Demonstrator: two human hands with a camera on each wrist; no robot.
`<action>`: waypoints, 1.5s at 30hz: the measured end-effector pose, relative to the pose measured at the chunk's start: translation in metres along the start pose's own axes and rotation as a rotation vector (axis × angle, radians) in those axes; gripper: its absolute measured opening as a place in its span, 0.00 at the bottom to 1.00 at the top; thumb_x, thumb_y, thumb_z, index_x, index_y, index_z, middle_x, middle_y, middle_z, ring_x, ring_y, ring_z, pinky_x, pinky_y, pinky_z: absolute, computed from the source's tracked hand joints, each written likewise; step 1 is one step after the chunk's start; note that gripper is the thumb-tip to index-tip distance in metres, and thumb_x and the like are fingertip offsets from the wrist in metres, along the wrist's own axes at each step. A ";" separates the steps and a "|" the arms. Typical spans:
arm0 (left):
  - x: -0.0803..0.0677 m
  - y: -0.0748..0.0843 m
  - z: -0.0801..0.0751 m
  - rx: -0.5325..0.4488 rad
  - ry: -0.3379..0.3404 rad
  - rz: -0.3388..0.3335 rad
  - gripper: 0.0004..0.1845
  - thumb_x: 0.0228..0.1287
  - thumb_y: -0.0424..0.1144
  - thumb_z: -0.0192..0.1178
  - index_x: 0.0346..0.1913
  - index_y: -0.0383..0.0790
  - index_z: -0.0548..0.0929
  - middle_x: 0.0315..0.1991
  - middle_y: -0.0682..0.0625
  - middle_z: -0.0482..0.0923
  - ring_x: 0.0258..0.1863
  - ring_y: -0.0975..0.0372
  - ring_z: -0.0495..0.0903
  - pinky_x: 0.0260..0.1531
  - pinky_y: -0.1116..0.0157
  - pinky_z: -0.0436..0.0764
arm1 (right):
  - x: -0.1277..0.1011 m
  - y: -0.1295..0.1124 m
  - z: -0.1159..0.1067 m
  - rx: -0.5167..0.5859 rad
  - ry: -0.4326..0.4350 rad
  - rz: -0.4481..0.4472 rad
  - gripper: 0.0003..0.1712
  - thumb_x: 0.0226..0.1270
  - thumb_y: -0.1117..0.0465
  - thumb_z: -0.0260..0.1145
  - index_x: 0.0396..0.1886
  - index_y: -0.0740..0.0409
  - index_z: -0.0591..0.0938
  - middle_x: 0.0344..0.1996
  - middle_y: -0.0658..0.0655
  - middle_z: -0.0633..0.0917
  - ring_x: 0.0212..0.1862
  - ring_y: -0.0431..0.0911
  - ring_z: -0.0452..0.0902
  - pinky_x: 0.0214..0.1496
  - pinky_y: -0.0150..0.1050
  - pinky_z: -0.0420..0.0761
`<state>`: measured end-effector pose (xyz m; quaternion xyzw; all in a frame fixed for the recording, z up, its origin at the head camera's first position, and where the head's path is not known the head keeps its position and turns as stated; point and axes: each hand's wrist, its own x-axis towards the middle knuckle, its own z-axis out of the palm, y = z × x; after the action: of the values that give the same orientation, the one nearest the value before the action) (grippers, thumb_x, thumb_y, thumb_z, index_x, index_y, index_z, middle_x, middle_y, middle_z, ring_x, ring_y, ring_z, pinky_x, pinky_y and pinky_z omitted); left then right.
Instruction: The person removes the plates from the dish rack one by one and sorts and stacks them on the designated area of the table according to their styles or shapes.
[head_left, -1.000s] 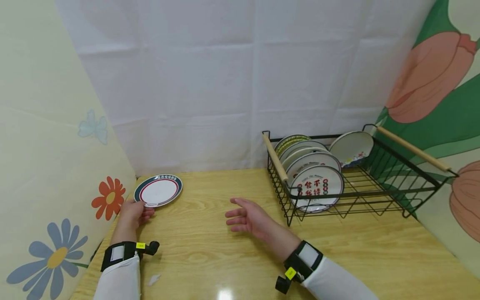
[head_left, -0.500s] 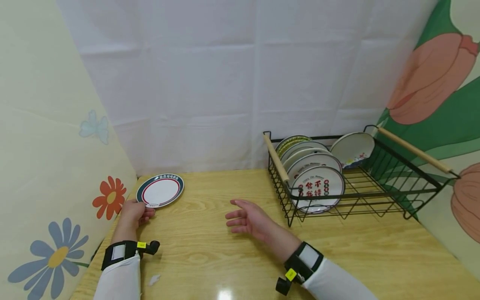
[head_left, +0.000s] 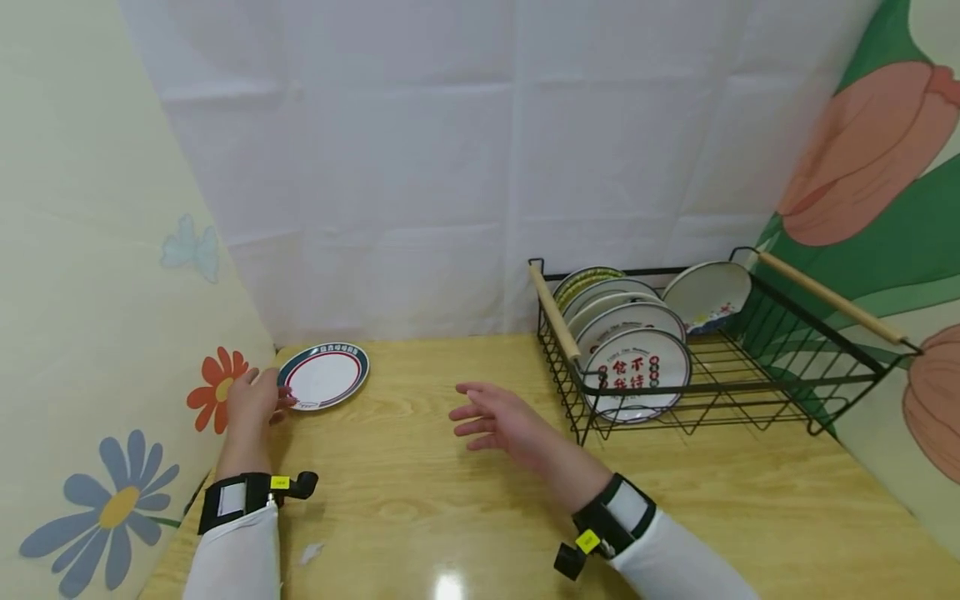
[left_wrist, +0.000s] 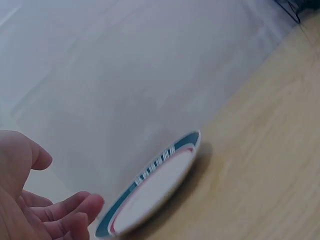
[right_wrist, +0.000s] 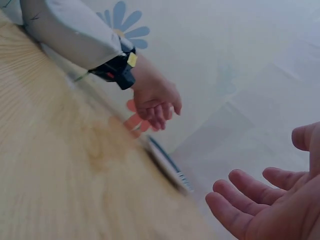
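Observation:
A white plate (head_left: 324, 377) with a dark green and red rim lies flat on the wooden table (head_left: 420, 492) near the back left corner. It also shows in the left wrist view as plate (left_wrist: 155, 192) and in the right wrist view as plate (right_wrist: 167, 162). My left hand (head_left: 255, 400) hovers just off its left rim with loosely curled fingers (left_wrist: 75, 210) that hold nothing. My right hand (head_left: 491, 417) floats over the middle of the table, palm up, fingers (right_wrist: 250, 190) spread and empty.
A black wire dish rack (head_left: 750, 400) with wooden handles stands at the right. It holds several upright plates (head_left: 636, 371) and a bowl (head_left: 707, 296). Flowered walls close in on the left and right, a white cloth at the back. A small white scrap (head_left: 309, 552) lies near the front.
My left hand has let go of the plate's near rim and moved up beside its left edge. The plate now lies flat. My right hand drifted slightly away from me.

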<state>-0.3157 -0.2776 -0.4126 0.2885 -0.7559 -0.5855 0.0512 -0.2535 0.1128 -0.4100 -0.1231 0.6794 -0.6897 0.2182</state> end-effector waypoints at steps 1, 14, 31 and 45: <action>-0.004 0.005 0.001 -0.015 -0.013 0.018 0.42 0.78 0.61 0.43 0.85 0.49 0.41 0.63 0.39 0.78 0.42 0.56 0.86 0.45 0.64 0.84 | -0.001 -0.006 -0.001 -0.022 -0.010 -0.018 0.35 0.82 0.42 0.50 0.79 0.54 0.63 0.67 0.69 0.77 0.65 0.62 0.79 0.61 0.51 0.84; -0.041 0.048 0.010 -0.173 -0.217 0.173 0.37 0.80 0.59 0.43 0.84 0.54 0.49 0.74 0.41 0.72 0.50 0.64 0.85 0.40 0.71 0.85 | -0.042 -0.096 -0.032 -0.226 -0.035 -0.270 0.28 0.83 0.53 0.50 0.76 0.57 0.68 0.67 0.67 0.78 0.68 0.61 0.75 0.67 0.52 0.78; -0.095 0.070 0.048 -0.470 -0.554 0.288 0.34 0.83 0.49 0.43 0.84 0.56 0.45 0.69 0.46 0.74 0.56 0.64 0.85 0.51 0.69 0.84 | -0.071 -0.161 -0.154 -0.607 0.230 -0.185 0.31 0.83 0.41 0.50 0.70 0.57 0.75 0.56 0.45 0.86 0.57 0.37 0.82 0.66 0.43 0.78; -0.135 0.068 0.098 -0.511 -0.801 0.310 0.31 0.83 0.47 0.43 0.82 0.50 0.53 0.74 0.35 0.68 0.63 0.52 0.82 0.58 0.58 0.83 | -0.084 -0.156 -0.240 -1.154 0.246 -0.008 0.23 0.80 0.53 0.58 0.60 0.67 0.82 0.57 0.71 0.84 0.55 0.62 0.82 0.50 0.53 0.84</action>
<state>-0.2705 -0.1164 -0.3451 -0.0963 -0.5826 -0.8022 -0.0877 -0.3132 0.3615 -0.2557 -0.1436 0.9646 -0.2186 0.0328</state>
